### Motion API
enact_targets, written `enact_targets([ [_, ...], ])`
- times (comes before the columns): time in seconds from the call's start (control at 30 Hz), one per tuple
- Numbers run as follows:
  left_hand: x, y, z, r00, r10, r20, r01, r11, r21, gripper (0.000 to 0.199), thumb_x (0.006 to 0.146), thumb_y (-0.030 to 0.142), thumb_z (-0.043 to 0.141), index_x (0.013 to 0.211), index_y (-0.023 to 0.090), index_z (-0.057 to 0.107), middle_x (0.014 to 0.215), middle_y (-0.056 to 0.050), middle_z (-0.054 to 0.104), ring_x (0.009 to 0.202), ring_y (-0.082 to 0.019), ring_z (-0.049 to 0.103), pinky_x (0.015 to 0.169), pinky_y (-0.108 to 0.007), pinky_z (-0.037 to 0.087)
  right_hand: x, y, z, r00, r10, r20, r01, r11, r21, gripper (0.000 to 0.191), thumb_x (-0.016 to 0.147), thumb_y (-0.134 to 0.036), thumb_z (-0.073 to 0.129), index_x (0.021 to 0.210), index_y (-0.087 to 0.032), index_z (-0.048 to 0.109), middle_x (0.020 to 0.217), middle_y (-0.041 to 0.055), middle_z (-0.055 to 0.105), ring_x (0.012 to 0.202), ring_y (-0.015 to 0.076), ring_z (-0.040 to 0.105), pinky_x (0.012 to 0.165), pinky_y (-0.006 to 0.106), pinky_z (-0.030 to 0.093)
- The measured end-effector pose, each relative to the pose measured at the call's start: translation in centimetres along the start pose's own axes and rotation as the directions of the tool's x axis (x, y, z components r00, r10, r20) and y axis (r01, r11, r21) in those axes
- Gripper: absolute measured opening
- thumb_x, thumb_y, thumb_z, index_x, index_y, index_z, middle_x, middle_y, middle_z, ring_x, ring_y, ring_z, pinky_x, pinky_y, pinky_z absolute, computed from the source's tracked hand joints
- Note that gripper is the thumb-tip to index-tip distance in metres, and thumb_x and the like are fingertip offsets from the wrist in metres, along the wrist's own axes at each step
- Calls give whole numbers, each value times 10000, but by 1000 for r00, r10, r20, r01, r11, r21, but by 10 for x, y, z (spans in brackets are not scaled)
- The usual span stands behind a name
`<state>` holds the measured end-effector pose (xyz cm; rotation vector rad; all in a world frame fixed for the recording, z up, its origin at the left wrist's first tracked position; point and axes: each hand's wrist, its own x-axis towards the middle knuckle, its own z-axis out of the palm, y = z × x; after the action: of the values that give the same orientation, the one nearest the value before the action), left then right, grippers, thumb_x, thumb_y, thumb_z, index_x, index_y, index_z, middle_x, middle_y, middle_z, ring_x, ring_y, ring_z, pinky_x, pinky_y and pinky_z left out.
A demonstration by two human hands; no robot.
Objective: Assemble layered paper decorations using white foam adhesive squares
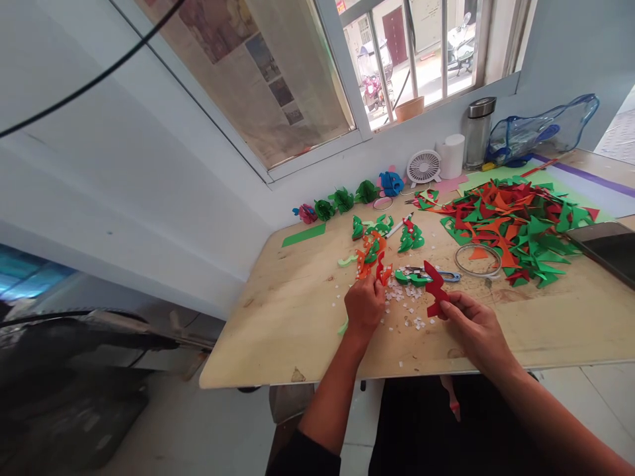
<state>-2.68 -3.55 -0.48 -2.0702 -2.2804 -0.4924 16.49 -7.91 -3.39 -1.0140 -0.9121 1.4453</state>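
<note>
My right hand pinches a red paper cutout with a wavy edge between thumb and fingers, held just above the table. Closed fingers of my left hand grip another small red paper piece that stands upright. Orange and green paper cutouts dotted with white lie just beyond the left hand. Between the hands are many tiny white squares scattered on the wood. Behind them rest a green wavy cutout and a blue-handled tool, partly covered by the red cutout.
A heap of red, orange and green paper scraps covers the right side, beside a tape roll and a phone. Along the wall stand folded paper figures, a small fan and a glass bottle.
</note>
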Motion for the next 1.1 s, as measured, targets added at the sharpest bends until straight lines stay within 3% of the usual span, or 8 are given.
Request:
enact_targets([
  [0.23,-1,-6,-3,979,84,-184,-93,995,-39,191,804,189,482,718,187,653,719,-60,674,753,-189,604,669,-275,407,-1,-5,2,1000,-8,-22,8,1000,-12,268,720,-428,699,824,-182,672,727,31,669,652,134,557,594,221,425],
  [0.43,-14,6,-5,912,56,-406,-148,968,-200,149,802,166,503,783,176,650,787,-56,673,772,-174,600,724,-283,454,2,-4,4,998,42,-54,-39,998,54,261,710,-417,713,818,-183,669,715,24,671,649,124,558,599,213,421],
  [0.5,-24,16,-1,920,123,-373,-191,970,-153,120,788,151,526,773,177,642,778,-60,662,794,-186,596,743,-303,459,3,-3,4,997,41,-65,-36,997,75,264,702,-413,719,821,-183,668,716,24,671,644,124,556,599,214,425],
  [0.57,-31,25,1,942,235,-240,-272,953,-132,69,771,175,575,739,184,635,774,-60,658,797,-194,593,740,-312,462,3,-3,3,996,29,-83,-22,997,81,271,693,-415,725,820,-182,668,701,21,663,623,122,546,581,214,425],
  [0.67,-29,31,-2,953,293,-78,-303,914,-268,99,755,263,640,829,199,657,848,-43,679,847,-184,600,762,-298,462,1,-8,-1,995,16,-98,-11,998,54,283,689,-418,725,822,-176,669,684,24,657,610,126,543,560,217,427],
  [0.83,29,34,-9,978,205,30,-184,923,-338,158,828,233,525,793,191,672,812,-29,697,781,-152,619,712,-257,446,0,-14,-7,990,-1,-141,4,1000,21,273,701,-420,714,824,-181,669,739,40,684,655,150,579,602,237,455],
  [0.97,92,48,9,966,232,114,-200,950,-239,178,812,197,521,892,201,680,906,-44,705,849,-167,626,727,-255,439,2,-10,-11,991,4,-133,-1,1000,19,279,715,-425,701,852,-183,672,766,47,693,674,160,595,596,235,457],
  [1.1,141,62,31,976,169,137,-154,981,-117,245,814,186,504,1013,193,646,993,-85,683,939,-206,609,757,-285,436,0,-8,-14,995,30,-100,-37,997,-62,287,742,-444,667,859,-181,673,747,42,682,656,160,588,548,221,438],
])
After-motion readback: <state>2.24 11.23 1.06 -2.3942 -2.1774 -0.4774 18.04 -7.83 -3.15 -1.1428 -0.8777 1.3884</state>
